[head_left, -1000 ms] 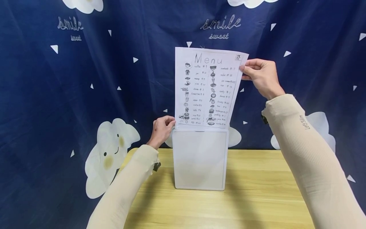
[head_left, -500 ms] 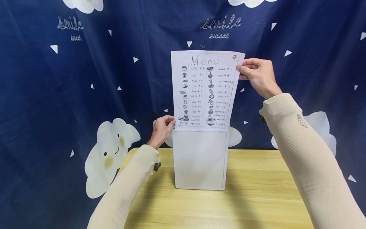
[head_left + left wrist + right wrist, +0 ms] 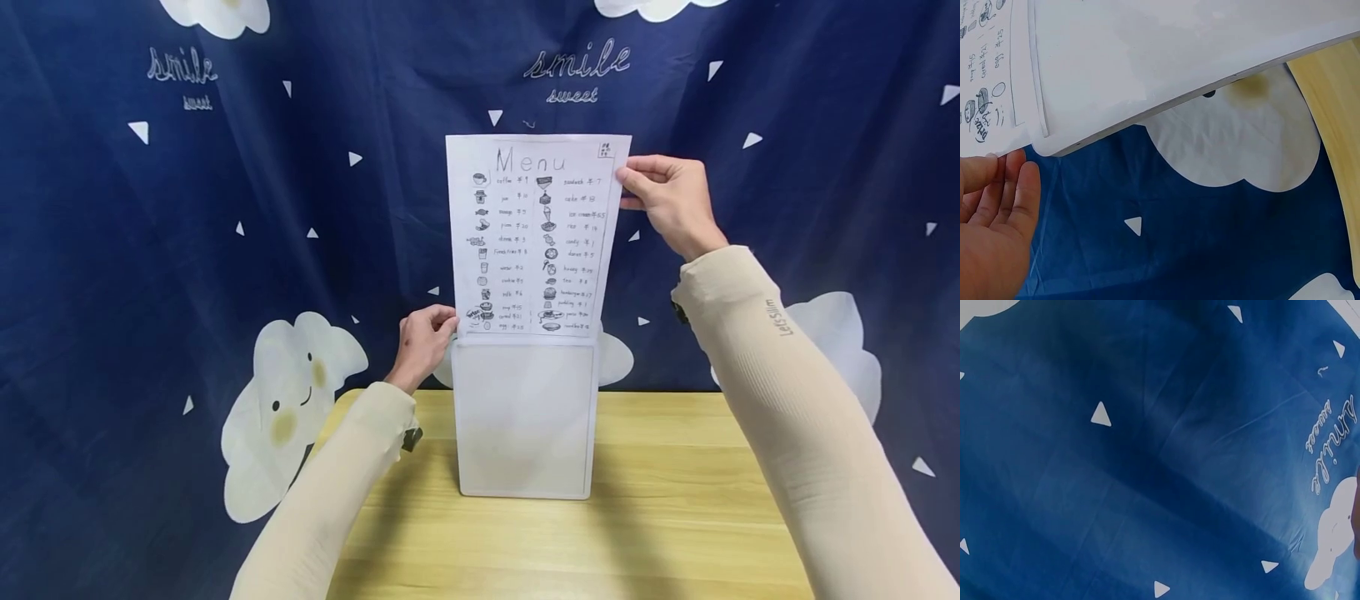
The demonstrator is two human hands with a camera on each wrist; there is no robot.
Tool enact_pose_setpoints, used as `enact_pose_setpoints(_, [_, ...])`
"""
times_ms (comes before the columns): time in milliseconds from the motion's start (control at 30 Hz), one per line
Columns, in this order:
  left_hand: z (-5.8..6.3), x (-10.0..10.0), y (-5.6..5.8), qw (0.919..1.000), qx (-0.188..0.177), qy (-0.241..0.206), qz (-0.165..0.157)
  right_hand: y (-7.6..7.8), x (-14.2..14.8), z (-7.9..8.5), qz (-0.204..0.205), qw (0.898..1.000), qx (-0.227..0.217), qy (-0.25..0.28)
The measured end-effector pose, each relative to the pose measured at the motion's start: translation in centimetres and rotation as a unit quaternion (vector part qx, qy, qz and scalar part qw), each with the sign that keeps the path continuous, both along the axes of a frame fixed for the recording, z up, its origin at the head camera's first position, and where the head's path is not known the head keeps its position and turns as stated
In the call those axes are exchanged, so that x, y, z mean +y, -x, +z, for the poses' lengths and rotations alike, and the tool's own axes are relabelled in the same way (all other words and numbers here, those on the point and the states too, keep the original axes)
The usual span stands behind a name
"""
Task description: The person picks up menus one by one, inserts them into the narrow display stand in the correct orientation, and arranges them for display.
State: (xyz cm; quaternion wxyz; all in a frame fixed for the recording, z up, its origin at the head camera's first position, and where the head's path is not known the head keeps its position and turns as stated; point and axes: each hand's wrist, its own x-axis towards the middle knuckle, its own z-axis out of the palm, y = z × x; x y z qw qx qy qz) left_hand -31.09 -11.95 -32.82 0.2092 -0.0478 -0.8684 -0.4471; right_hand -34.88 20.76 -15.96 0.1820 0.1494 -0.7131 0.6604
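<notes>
A paper menu (image 3: 536, 242), hand-drawn with small food pictures and prices, stands upright in the head view. Its bottom edge meets the top of a white framed board (image 3: 525, 421) standing on the table. My left hand (image 3: 426, 342) pinches the menu's lower left corner between thumb and fingers, beside the board's top corner. Higher up, my right hand (image 3: 675, 200) pinches the sheet's upper right edge. The left wrist view shows the left hand (image 3: 997, 212) at the paper's corner, close to the board's edge (image 3: 1147, 115). Only a sliver of a finger (image 3: 1356, 519) shows in the right wrist view.
The light wooden table (image 3: 675, 467) extends under and around the board. Behind it hangs a dark blue curtain (image 3: 360, 225) printed with white clouds, triangles and lettering. A smiling cloud print (image 3: 281, 417) is at the left.
My right hand has moved a little left, bringing the menu's top leftward and slightly down, so the sheet stands straighter above the board. The left hand has stayed nearly in place.
</notes>
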Motion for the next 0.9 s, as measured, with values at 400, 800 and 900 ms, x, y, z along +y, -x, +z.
enact_pose_setpoints(400, [0.0,0.2,-0.2,0.9999,-0.013,0.002,0.005,0.6,-0.3,0.0,0.003,0.997,-0.005,0.074])
enact_pose_setpoints(800, [-0.1,0.1,-0.2,0.9999,-0.011,0.001,-0.005,0.5,-0.8,1.5,-0.011,0.998,-0.010,0.066])
enact_pose_setpoints(900, [-0.2,0.0,-0.2,0.9999,-0.011,0.003,-0.004,0.5,-0.9,2.0,-0.008,0.997,-0.010,0.071])
